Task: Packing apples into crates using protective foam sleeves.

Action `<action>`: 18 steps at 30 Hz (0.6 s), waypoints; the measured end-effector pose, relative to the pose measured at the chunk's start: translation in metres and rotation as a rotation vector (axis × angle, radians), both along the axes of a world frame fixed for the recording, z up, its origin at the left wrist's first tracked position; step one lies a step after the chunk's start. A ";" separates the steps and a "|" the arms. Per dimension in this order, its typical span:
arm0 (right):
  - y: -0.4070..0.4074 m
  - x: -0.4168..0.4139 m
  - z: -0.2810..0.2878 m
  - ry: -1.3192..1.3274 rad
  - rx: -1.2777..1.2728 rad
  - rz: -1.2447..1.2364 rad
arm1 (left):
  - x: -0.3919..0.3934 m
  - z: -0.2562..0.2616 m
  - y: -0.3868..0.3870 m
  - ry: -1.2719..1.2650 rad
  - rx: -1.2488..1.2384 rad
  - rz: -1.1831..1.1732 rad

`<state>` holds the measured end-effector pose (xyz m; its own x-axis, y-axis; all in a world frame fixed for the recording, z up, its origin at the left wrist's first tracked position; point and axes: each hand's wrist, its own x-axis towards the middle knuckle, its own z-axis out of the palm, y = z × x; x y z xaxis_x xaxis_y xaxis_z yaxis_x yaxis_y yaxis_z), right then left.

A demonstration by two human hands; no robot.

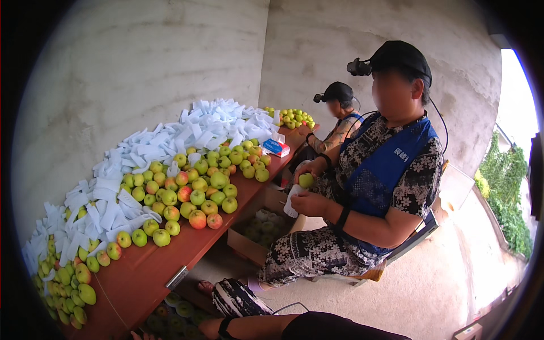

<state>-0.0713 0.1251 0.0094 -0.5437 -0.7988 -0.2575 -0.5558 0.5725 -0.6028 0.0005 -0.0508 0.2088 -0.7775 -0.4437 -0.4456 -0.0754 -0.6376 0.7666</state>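
At the bottom edge my right hand is partly cut off, beyond a black wristband; what it holds is hidden. Only some fingers of my left hand show, by the table edge. Both are close to a box of apples under the brown table. On the table lie many green and red apples, with a long heap of white foam net sleeves behind them.
A co-worker sits across, holding a green apple and a foam sleeve over an open cardboard box. Another person sits farther back. A tissue pack lies at the table's edge; a metal latch is on its side.
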 end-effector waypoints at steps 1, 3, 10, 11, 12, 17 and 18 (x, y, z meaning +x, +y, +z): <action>-0.001 -0.001 -0.008 -0.003 -0.047 -0.039 | 0.000 0.000 0.000 0.003 -0.002 0.001; -0.004 -0.002 -0.017 -0.006 -0.094 -0.077 | 0.001 0.001 0.001 -0.005 -0.003 -0.004; 0.003 0.007 0.008 0.034 -0.117 -0.030 | 0.002 0.011 0.006 -0.035 -0.035 -0.015; 0.004 0.007 0.012 0.027 -0.097 -0.043 | 0.002 0.012 0.007 -0.036 -0.035 -0.015; 0.005 0.007 0.013 0.019 -0.084 -0.052 | 0.002 0.013 0.007 -0.035 -0.046 -0.015; 0.000 0.004 0.003 0.050 -0.112 -0.062 | 0.003 -0.005 -0.003 -0.026 -0.055 -0.034; -0.001 0.004 0.002 0.049 -0.112 -0.062 | 0.002 -0.014 -0.008 -0.025 -0.061 -0.031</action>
<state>-0.0673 0.1238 0.0111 -0.6023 -0.7858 -0.1405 -0.5518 0.5371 -0.6380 0.0020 -0.0593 0.1949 -0.7806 -0.4463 -0.4376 -0.1141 -0.5866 0.8018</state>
